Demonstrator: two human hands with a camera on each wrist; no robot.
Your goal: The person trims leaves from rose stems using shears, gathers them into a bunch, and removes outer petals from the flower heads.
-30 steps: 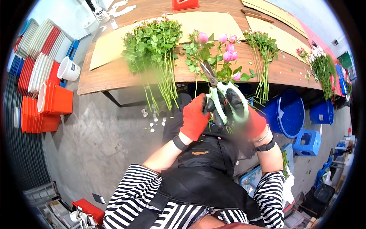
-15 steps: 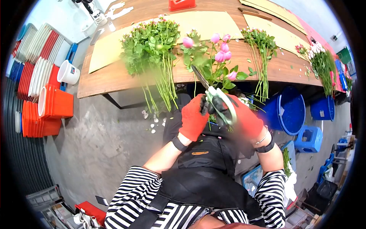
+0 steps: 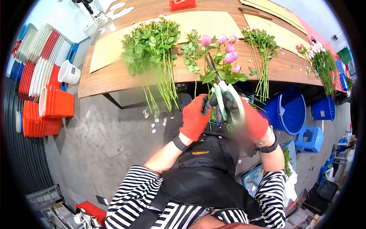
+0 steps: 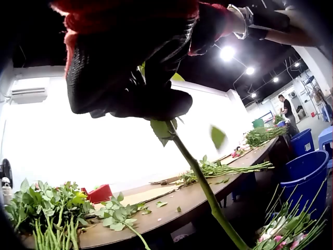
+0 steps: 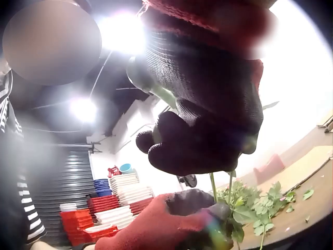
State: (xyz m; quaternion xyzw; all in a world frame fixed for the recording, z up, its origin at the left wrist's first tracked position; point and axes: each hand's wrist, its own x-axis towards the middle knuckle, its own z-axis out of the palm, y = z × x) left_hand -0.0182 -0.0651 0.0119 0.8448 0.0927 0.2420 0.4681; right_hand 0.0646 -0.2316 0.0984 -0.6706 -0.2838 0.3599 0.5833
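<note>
My left hand [image 3: 195, 117], in a red glove with black palm, holds a pink rose stem low above the lap. In the left wrist view its dark fingers [image 4: 140, 99] close round the thick green stem [image 4: 200, 174]; a loose leaf [image 4: 217, 138] hangs in the air beside it. Several pink roses [image 3: 230, 57] stand up beyond the hands. The right hand [image 3: 254, 121], gloved alike, grips scissors [image 3: 217, 93] with pale green handles, their dark blades pointing up among the rose leaves. In the right wrist view the left hand [image 5: 171, 219] is just below the right hand [image 5: 208, 104].
On the wooden table [image 3: 114, 82] lie a big leafy bunch [image 3: 156, 42], a smaller bunch [image 3: 263, 42] and cardboard [image 3: 211, 23]. Under and beside it stand blue bins [image 3: 286, 110] and a blue stool [image 3: 309, 139]. Orange tubs [image 3: 55, 101] are stacked at left; petals [image 3: 152, 125] dot the floor.
The rose heads swung left, then back right. The scissors dipped toward the left among the leaves and now point up again, their handles closer together than a second ago.
</note>
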